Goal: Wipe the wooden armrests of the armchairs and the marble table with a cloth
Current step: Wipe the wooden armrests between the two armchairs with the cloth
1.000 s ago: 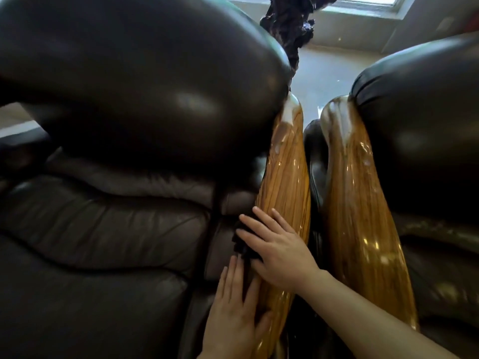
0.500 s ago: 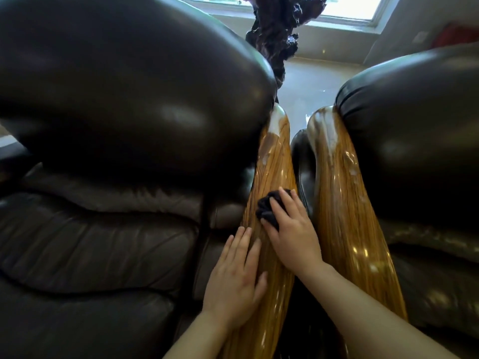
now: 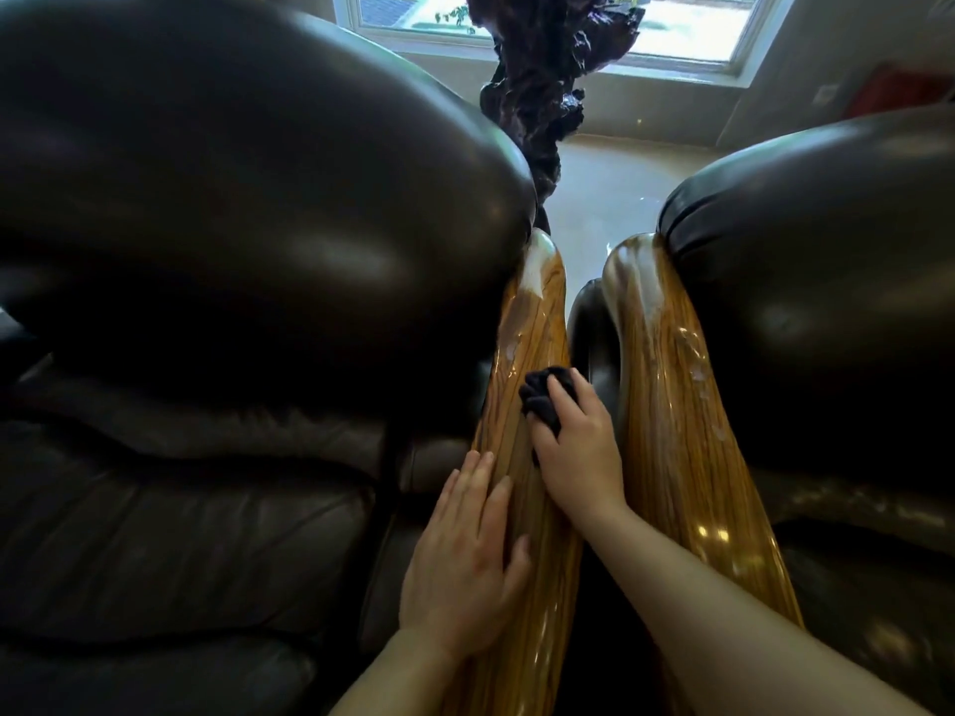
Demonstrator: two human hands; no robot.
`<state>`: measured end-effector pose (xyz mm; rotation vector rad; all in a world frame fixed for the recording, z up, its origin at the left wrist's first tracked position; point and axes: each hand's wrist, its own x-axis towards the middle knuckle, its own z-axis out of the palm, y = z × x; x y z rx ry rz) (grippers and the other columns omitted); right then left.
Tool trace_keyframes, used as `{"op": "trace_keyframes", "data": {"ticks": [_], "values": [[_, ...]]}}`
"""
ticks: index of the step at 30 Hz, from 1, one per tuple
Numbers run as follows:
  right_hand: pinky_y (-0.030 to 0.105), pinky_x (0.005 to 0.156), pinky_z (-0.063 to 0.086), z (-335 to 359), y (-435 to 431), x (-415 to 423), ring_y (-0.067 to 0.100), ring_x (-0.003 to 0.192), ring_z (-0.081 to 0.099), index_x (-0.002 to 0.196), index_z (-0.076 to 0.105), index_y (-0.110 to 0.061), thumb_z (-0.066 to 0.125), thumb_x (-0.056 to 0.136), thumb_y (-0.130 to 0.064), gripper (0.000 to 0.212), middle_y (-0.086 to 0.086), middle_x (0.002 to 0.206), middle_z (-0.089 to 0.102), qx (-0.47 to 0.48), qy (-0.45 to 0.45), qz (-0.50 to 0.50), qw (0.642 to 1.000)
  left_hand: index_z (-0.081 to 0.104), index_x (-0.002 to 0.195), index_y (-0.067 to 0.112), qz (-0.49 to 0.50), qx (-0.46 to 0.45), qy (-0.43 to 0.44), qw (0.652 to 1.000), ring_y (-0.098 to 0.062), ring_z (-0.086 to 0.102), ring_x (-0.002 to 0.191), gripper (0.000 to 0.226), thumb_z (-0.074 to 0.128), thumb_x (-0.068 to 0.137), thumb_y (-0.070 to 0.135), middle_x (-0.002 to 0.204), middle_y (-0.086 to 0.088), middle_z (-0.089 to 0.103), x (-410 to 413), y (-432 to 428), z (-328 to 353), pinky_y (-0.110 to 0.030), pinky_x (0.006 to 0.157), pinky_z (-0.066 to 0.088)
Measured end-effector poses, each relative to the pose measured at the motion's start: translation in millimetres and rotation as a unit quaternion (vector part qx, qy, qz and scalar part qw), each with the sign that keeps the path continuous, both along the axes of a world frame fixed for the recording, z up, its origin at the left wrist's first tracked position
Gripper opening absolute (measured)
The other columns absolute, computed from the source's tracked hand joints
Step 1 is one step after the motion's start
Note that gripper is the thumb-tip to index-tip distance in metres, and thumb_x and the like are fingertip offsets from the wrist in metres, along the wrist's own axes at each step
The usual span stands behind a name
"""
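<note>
Armrest [image 3: 522, 405] of the left chair runs lengthwise away from the person, its unwiped far end lying straight ahead of the right hand [image 3: 579, 452], whose fingers [image 3: 563, 400] press the cloth [image 3: 542, 400] down mid-length, while the left hand [image 3: 465, 555] rests flat, nearer.

The cloth [image 3: 543, 400] under the right hand [image 3: 581, 452] is black, and the armrest [image 3: 522, 354] beneath it is glossy golden-brown wood with fine dark grain stripes running lengthwise. Just right of that hand, the second armrest [image 3: 677, 405] shows the same striped honey tone with pale glare at its far end. The armchair leather [image 3: 232, 250] left of the left hand [image 3: 462, 565] is dark brown, nearly black.
</note>
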<state>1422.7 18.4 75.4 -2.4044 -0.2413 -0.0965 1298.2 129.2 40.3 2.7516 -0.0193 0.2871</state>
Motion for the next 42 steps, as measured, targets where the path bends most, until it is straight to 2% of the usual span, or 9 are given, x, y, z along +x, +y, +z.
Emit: {"op": "trace_keyframes", "data": {"ticks": [5,8,12,17,23,27,30,35,42], "values": [[0.034,0.118,0.013,-7.4,-28.5,-18.7,0.008,0.151,0.005,0.146,0.044,-0.028,0.049,0.094,-0.044,0.055,-0.013,0.161,0.025,-0.074,-0.050,0.129,0.988,0.054,0.129,0.017,0.008,0.018,-0.012,1.000,-0.019,0.023,0.144,0.050,0.050,0.086,0.043,0.148,-0.009,0.044,5.0,-1.3,6.7,-0.041,0.114,0.024],[0.038,0.121,0.016,1.2,-16.4,15.7,0.013,0.151,0.009,0.146,0.046,-0.025,0.057,0.096,-0.032,0.052,-0.009,0.161,0.026,-0.049,-0.021,0.088,0.995,0.052,0.116,0.018,0.044,-0.009,-0.020,0.999,-0.028,0.030,0.141,0.040,0.040,0.089,0.044,0.142,-0.014,0.046,31.1,-9.9,18.8,-0.042,0.114,0.032],[0.041,0.119,0.025,4.8,5.4,23.8,0.015,0.149,0.020,0.144,0.049,-0.023,0.056,0.097,-0.028,0.048,-0.006,0.158,0.034,0.026,-0.013,0.003,1.000,0.040,0.134,0.018,0.067,-0.042,-0.020,0.997,-0.023,0.014,0.148,0.049,0.034,0.096,0.047,0.154,-0.012,0.030,66.9,-19.6,23.8,-0.036,0.118,0.017],[0.032,0.117,0.021,-7.3,-20.4,10.9,0.001,0.145,0.021,0.141,0.050,-0.033,0.057,0.096,-0.030,0.046,-0.023,0.152,0.032,0.068,0.002,0.044,0.997,0.041,0.137,0.019,0.061,-0.021,-0.027,0.998,-0.017,0.023,0.145,0.050,0.035,0.096,0.045,0.150,-0.008,0.041,67.5,-17.4,15.7,-0.035,0.116,0.021],[0.042,0.121,0.017,12.7,0.9,72.1,0.011,0.149,0.013,0.143,0.050,-0.034,0.057,0.097,-0.038,0.047,-0.011,0.161,0.027,0.061,0.037,0.065,0.995,0.048,0.129,0.019,0.066,-0.021,-0.017,0.997,-0.017,0.027,0.143,0.047,0.046,0.089,0.043,0.148,-0.009,0.043,69.2,-15.6,17.6,-0.037,0.114,0.027],[0.043,0.120,0.011,17.0,-8.1,83.0,0.018,0.152,0.005,0.138,0.051,-0.043,0.053,0.094,-0.050,0.045,-0.015,0.160,0.027,-0.067,-0.011,0.192,0.979,0.052,0.129,0.018,0.064,-0.040,-0.022,0.997,-0.016,0.028,0.143,0.044,0.045,0.090,0.037,0.147,-0.006,0.045,70.0,-15.2,18.6,-0.036,0.116,0.024],[0.046,0.119,0.023,13.4,-24.9,76.2,0.021,0.150,0.017,0.134,0.057,-0.034,0.053,0.091,-0.045,0.045,-0.013,0.154,0.039,-0.145,-0.075,0.238,0.957,0.052,0.131,0.018,0.068,-0.065,-0.024,0.995,-0.013,0.026,0.144,0.045,0.044,0.090,0.034,0.149,-0.004,0.044,69.0,-14.0,19.2,-0.037,0.114,0.030],[0.050,0.110,0.037,14.4,-5.9,70.9,0.026,0.137,0.034,0.128,0.064,-0.025,0.065,0.089,-0.028,0.040,-0.007,0.148,0.049,-0.114,-0.057,0.103,0.987,0.055,0.131,0.016,0.064,-0.080,-0.033,0.994,-0.015,0.029,0.143,0.045,0.045,0.089,0.030,0.148,-0.006,0.046,70.8,-14.2,22.3,-0.041,0.111,0.039],[0.046,0.111,0.034,8.4,-19.1,60.0,0.018,0.139,0.035,0.124,0.064,-0.033,0.052,0.089,-0.045,0.038,-0.013,0.140,0.055,-0.152,-0.107,0.199,0.962,0.051,0.134,0.016,0.063,-0.081,-0.023,0.994,-0.013,0.030,0.143,0.046,0.043,0.090,0.028,0.149,-0.004,0.044,70.1,-12.0,22.7,-0.039,0.112,0.036]]}}
